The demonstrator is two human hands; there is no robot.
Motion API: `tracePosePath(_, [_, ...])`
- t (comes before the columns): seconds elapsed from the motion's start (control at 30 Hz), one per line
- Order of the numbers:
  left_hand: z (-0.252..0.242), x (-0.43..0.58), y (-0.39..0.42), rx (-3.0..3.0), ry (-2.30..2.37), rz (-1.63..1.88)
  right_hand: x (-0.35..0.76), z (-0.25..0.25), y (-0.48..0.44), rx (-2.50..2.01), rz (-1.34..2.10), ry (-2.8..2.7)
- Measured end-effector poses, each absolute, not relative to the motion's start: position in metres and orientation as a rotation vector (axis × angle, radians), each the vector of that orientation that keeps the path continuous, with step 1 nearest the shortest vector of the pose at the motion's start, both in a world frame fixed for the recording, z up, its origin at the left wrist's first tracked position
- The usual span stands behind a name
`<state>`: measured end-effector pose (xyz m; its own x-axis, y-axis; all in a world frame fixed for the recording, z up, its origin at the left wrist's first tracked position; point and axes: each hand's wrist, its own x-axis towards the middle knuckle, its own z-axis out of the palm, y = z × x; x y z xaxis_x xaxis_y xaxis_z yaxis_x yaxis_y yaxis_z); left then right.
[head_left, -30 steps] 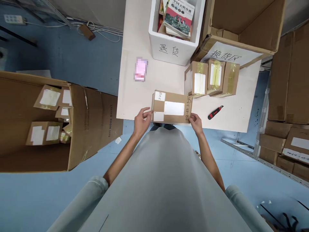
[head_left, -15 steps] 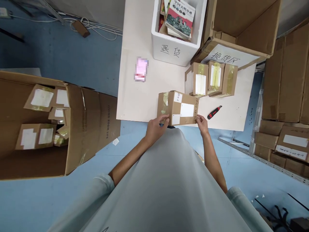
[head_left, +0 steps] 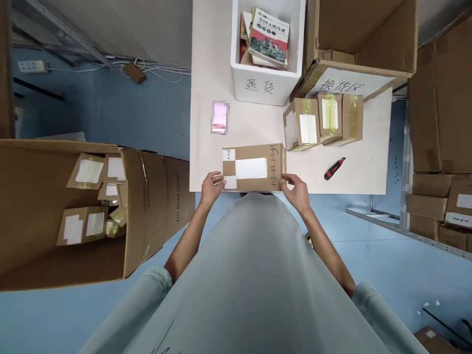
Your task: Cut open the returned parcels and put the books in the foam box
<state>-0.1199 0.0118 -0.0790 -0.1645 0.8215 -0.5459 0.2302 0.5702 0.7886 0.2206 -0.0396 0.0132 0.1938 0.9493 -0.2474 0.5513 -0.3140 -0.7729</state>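
A cardboard box [head_left: 254, 183] with white labels and handwriting lies at the table's front edge, its labelled face up towards me. My left hand [head_left: 213, 188] grips its left end, thumb and fingers at the lower left corner. At the opposite end, my right hand [head_left: 296, 191] holds the lower right corner between thumb and fingers. A black and red box cutter [head_left: 335, 168] lies on the table to the right of my right hand. Behind it stand several taped boxes, among them a box with a split white label [head_left: 309, 129].
On the white table [head_left: 254, 120] lies a blurred pink item [head_left: 220, 117]. A white foam bin [head_left: 265, 91] with books [head_left: 269, 37] stands at the back, beside a large open carton [head_left: 368, 69]. Another large carton [head_left: 158, 206] with parcels is at left. Stacked boxes [head_left: 427, 194] stand at right.
The box has turned, so its taped left end no longer shows, and it sits further left. My left hand has shifted from its front left side to its left end. The view has shifted slightly.
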Motion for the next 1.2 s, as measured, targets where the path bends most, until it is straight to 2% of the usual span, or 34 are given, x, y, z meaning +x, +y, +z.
tracePosePath(0.17, [-0.095,-0.159,0.021,0.805,1.81,0.647,0.137,0.05,-0.036,-1.726,0.991,-1.81])
tracePosePath(0.37, [-0.101,-0.163,0.018,0.81,1.82,0.601,0.095,0.047,-0.032,-1.598,0.927,-2.02])
tracePosePath(0.67, [-0.096,-0.144,0.003,0.762,1.633,0.568,0.195,0.016,-0.05,-1.941,0.874,-1.545])
tracePosePath(0.87, [-0.087,-0.085,0.0,0.779,1.529,0.557,0.263,-0.04,-0.057,-1.979,1.175,-1.07])
tracePosePath(1.0, [-0.081,-0.068,-0.007,0.786,1.538,0.574,0.266,-0.066,-0.069,-1.917,1.332,-0.902])
tracePosePath(1.2, [-0.078,-0.08,-0.025,0.818,1.506,0.653,0.252,-0.067,-0.088,-1.944,1.235,-0.985])
